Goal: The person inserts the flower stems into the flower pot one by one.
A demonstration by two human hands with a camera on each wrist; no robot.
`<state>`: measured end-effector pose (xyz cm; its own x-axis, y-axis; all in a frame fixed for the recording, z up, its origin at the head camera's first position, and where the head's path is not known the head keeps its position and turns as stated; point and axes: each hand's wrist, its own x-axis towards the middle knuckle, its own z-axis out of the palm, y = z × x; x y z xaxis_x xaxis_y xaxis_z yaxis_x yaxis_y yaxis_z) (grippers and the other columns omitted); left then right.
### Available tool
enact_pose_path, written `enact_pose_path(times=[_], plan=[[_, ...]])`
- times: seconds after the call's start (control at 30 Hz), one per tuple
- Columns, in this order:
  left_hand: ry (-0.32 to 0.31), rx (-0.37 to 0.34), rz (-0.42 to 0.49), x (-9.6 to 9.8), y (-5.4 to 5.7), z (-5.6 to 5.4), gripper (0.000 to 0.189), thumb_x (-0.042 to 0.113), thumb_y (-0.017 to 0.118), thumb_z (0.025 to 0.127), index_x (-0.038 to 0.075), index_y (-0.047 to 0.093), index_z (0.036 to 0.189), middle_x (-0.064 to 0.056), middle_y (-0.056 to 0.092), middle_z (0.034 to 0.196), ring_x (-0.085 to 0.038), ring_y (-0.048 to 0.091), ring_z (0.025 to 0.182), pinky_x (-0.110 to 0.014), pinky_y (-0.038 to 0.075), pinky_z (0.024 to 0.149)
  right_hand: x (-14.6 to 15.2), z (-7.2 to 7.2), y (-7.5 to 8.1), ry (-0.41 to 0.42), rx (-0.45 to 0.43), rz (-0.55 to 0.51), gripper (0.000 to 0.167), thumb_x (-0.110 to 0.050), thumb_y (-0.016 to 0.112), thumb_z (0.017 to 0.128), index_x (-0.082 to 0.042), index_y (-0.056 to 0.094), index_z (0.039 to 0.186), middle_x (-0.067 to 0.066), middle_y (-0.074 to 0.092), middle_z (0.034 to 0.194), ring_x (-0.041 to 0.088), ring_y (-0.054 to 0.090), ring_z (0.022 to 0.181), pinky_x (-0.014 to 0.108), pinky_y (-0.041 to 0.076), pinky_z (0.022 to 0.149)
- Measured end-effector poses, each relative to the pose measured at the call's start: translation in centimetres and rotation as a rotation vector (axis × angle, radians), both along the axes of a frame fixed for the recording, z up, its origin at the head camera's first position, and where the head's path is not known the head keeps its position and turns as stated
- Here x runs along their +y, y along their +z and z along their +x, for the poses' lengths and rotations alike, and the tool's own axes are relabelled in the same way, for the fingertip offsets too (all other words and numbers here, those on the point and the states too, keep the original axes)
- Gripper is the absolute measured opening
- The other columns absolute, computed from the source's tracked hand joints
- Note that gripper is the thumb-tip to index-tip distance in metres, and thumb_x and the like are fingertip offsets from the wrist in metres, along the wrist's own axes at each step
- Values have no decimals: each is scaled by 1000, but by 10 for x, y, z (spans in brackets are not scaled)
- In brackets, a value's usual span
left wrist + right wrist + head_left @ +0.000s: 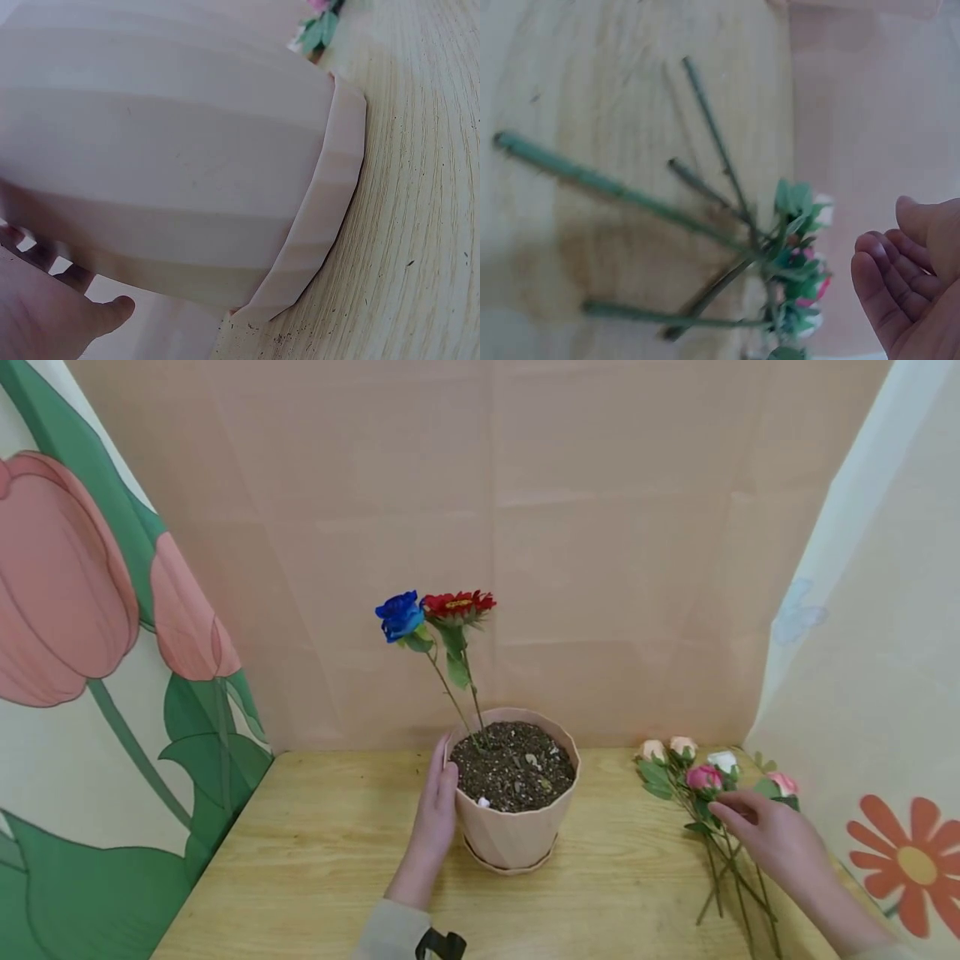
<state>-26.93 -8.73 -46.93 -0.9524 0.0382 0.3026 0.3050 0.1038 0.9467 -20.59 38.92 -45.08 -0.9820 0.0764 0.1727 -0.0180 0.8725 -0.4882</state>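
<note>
A pale pink flowerpot [510,839] full of dark soil [517,768] stands on the table. My left hand [433,810] rests against its left side, fingers straight along the wall; the left wrist view shows the thumb [112,315] off the pot. A blue rose [400,615] and a red daisy-like flower [459,604] rise from the soil at the pot's back left. Over a loose bunch of flowers on the right, my right hand [780,837] hovers with loosely bent fingers. In the right wrist view nothing is between them, and they are apart from the green stems [630,193].
The bunch holds a magenta bloom [703,777], a white one [723,762] and several pink ones. Its stems cross on the wooden table [322,860] toward the front. A beige backdrop [360,485] closes the back, and flower-printed sheets flank both sides.
</note>
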Motion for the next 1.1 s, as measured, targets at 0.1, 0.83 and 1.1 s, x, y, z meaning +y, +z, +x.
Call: enact_pose_path(times=[0.1, 0.83, 1.1], plan=[[0, 0, 0, 0, 0, 0, 57, 45, 33, 121, 40, 22, 177, -4, 21, 182, -42, 21, 165, -76, 14, 128, 11, 0, -9, -27, -28, 5, 65, -54, 56, 114, 6, 72, 133, 24, 78, 112, 41, 74, 95, 58, 59, 73], [-8, 14, 11, -1, -1, -3, 56, 44, 34, 121, 41, 24, 176, -2, 22, 182, -38, 21, 166, -73, 15, 129, 54, 4, -61, -168, -152, 25, 69, -64, 60, 109, 0, 78, 128, 24, 78, 114, 35, 73, 90, 50, 56, 67], [-12, 21, 5, -1, -3, -4, 56, 43, 32, 122, 36, 24, 177, -3, 22, 182, -37, 20, 166, -70, 15, 130, 52, 0, -75, -259, -198, 20, 72, -66, 64, 106, 5, 76, 117, 11, 76, 93, 25, 67, 76, 39, 49, 58]])
